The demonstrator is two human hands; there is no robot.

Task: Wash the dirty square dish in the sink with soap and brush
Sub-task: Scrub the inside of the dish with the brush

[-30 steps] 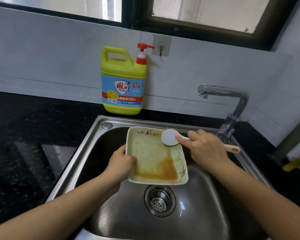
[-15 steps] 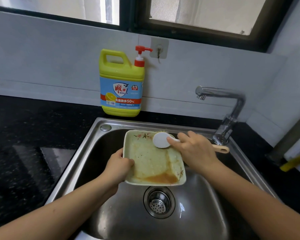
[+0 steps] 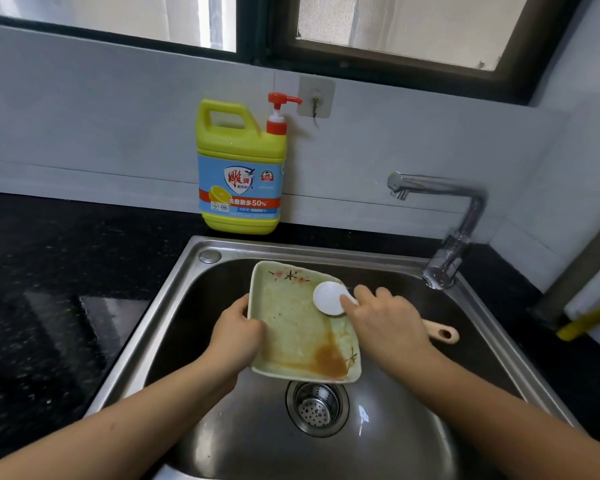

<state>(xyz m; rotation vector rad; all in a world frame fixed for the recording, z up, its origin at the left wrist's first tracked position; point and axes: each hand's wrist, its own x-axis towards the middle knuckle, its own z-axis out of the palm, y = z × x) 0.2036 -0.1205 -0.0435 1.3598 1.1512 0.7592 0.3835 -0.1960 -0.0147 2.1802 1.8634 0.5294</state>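
Note:
A pale green square dish [image 3: 291, 323] with flower prints is held tilted over the steel sink [image 3: 222, 251]. Brown sauce pools in its lower right corner. My left hand [image 3: 236, 336] grips the dish by its left edge. My right hand [image 3: 385, 323] grips a brush whose round white head [image 3: 328, 297] lies on the dish near its upper right edge; the forefinger presses on the head. The wooden handle end [image 3: 442, 332] sticks out to the right behind my hand. A yellow soap bottle [image 3: 239, 174] with a red pump stands on the counter behind the sink.
A chrome tap [image 3: 454, 230] rises at the sink's back right, its spout pointing left. The drain strainer [image 3: 316, 407] sits below the dish. Black counter [image 3: 49, 271] lies to the left. A yellow hose [image 3: 589, 322] shows at the right edge.
The brush head has slid a little down and right along the dish's upper part. The dish has tipped so the sauce has run toward its lower right corner.

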